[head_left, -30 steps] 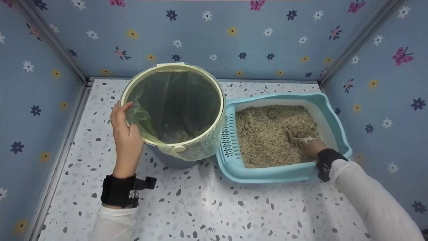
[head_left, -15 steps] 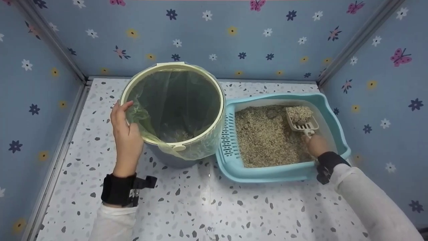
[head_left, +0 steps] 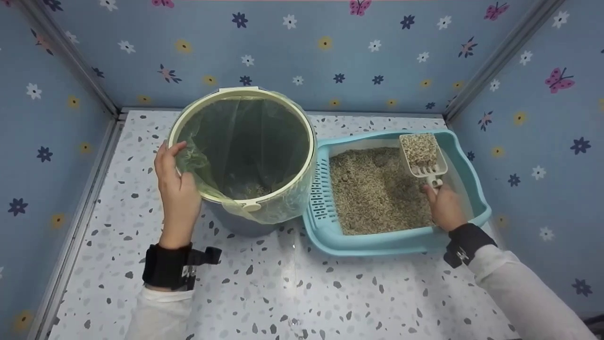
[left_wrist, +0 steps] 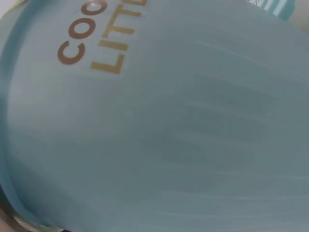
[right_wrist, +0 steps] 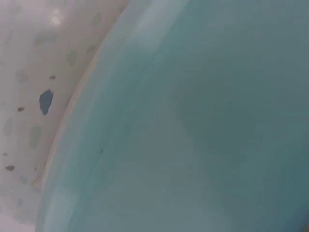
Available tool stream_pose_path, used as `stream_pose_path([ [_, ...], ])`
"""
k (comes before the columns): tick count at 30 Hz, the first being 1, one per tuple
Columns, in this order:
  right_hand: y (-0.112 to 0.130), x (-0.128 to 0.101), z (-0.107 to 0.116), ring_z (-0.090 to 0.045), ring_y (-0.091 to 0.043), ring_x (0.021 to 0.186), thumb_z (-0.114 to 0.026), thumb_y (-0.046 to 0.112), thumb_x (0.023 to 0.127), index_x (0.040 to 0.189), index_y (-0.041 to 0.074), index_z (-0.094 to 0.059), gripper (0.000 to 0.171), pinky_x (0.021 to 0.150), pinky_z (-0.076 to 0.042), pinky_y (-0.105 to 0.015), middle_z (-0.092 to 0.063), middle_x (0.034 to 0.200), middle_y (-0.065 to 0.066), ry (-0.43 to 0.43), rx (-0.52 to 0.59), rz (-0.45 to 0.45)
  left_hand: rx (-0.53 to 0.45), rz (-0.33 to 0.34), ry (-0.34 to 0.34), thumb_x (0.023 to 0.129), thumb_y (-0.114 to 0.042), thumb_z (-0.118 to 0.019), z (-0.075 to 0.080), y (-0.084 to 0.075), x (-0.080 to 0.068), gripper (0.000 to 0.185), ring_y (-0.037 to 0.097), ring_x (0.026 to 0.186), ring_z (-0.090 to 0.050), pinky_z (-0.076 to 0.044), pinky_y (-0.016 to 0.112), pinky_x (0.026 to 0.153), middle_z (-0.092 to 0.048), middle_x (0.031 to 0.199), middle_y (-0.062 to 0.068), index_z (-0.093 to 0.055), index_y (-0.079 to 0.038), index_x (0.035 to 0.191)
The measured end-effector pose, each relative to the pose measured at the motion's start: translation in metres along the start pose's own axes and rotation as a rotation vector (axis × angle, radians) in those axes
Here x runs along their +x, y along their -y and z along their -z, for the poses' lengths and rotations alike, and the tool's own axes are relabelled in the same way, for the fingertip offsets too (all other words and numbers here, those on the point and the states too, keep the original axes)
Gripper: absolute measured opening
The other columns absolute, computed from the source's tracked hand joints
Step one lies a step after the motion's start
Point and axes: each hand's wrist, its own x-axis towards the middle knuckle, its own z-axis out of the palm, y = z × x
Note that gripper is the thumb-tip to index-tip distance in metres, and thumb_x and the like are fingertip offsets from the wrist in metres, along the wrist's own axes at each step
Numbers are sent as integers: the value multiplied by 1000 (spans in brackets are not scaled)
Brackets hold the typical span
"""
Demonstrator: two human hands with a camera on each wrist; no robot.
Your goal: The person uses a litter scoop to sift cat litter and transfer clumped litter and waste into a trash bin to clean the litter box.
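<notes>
My right hand grips the handle of a white litter scoop above the right part of a light blue litter box. The scoop's slotted head carries a heap of litter. Grainy litter covers the floor of the box. At the left, my left hand holds the rim of a trash bin lined with a thin yellow-green bag. The bin's blue-grey wall, with printed letters, fills the left wrist view. Only the box's outer wall and the floor show in the right wrist view.
The bin stands left of the litter box, close beside it, on a speckled white floor. Blue flowered panels rise on the left, at the back and on the right.
The scoop has come up out of the litter with a load in its head and moved toward the back of the box. My left hand stays at the bin's rim.
</notes>
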Motion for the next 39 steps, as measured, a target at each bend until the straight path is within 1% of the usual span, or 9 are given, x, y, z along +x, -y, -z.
stream_pose_path([
  [5,7,-2,-4,-44,-30,59,-36,38,101,93,-5,-43,44,56,-31,-38,-40,69,-11,-32,44,-5,-2,12,-6,89,8,-28,0,0,1,51,17,143,-14,-22,36,109,-12,156,10,-42,-6,135],
  [10,12,-2,-7,-45,-31,66,-34,41,100,100,-6,-44,48,61,-35,-42,-40,73,-11,-44,94,-27,-24,25,-25,87,11,-28,-3,1,2,54,15,143,-15,-17,30,113,-16,155,10,-38,-5,138],
  [14,16,-2,-7,-46,-31,68,-37,37,100,103,-8,-44,45,61,-36,-40,-42,75,-11,-58,129,-36,-93,47,-40,86,11,-29,-5,2,3,62,13,141,-20,-19,25,112,-20,154,7,-26,-5,146],
  [20,20,-2,-4,-46,-29,66,-38,38,100,100,-7,-45,46,60,-35,-38,-42,74,-10,-49,138,-33,-164,108,-54,88,10,-30,-5,2,4,70,10,142,-13,-18,20,112,-11,158,4,-9,-7,152],
  [26,20,-4,1,-42,-25,59,-34,40,101,98,-5,-44,46,56,-32,-35,-41,70,-9,4,122,0,-224,164,-50,87,9,-29,-5,-4,3,70,11,142,-13,-20,22,112,-8,158,7,-8,-7,152],
  [29,18,-4,3,-49,-29,64,-35,40,100,103,-7,-49,49,60,-37,-39,-51,76,-16,0,118,18,-258,180,-46,87,9,-28,-5,-5,2,70,13,141,-19,-26,29,112,-10,158,5,-8,-8,152],
  [32,15,-3,6,-52,-32,67,-37,40,100,109,-8,-50,51,63,-40,-42,-54,77,-18,-11,96,37,-263,183,-45,88,8,-29,-4,-2,3,70,15,139,-26,-32,33,109,-12,158,3,-8,-10,153],
  [36,13,-2,13,-45,-25,53,-40,36,100,106,-9,-47,46,50,-34,-37,-46,66,-11,-31,3,99,-242,174,-45,88,7,-29,-4,3,4,71,13,138,-28,-33,32,108,-14,158,1,-8,-12,153],
  [39,13,-1,18,-42,-21,47,-44,33,99,99,-7,-48,40,43,-30,-33,-46,62,-9,-48,-79,156,-246,169,-41,89,7,-29,-4,4,4,70,12,138,-27,-32,30,107,-14,158,1,-8,-13,153],
])
